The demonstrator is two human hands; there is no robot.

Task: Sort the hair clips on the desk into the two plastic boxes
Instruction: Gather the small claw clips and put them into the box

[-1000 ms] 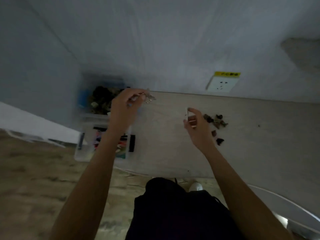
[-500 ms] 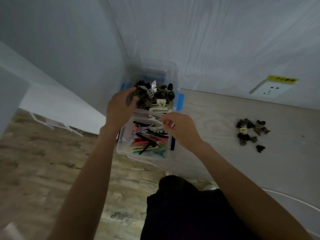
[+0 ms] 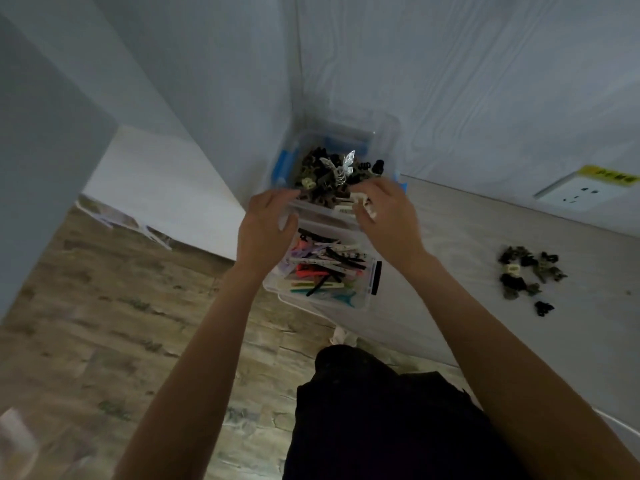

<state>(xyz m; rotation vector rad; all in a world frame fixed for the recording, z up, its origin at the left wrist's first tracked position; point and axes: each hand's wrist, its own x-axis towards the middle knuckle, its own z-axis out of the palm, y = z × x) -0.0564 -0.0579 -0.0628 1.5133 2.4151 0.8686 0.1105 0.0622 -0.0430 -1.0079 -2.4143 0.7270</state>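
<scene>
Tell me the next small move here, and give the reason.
Probably draw the right hand back toward the loose clips on the desk and pick up another. Both hands are at the far box, which is heaped with dark claw clips; the left hand rests on its near rim. The near box holds the long flat clips, and a small dark pile remains unsorted.

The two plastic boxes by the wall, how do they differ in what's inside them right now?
The far box holds small, chunky claw clips, mostly black and brown, with a clear butterfly clip on top. The near box holds long, flat clips in mixed colours: pink, white, black, green. The far box is heaped above its rim; the near box's clips lie lower. Both are clear plastic and sit at the desk's left end.
</scene>
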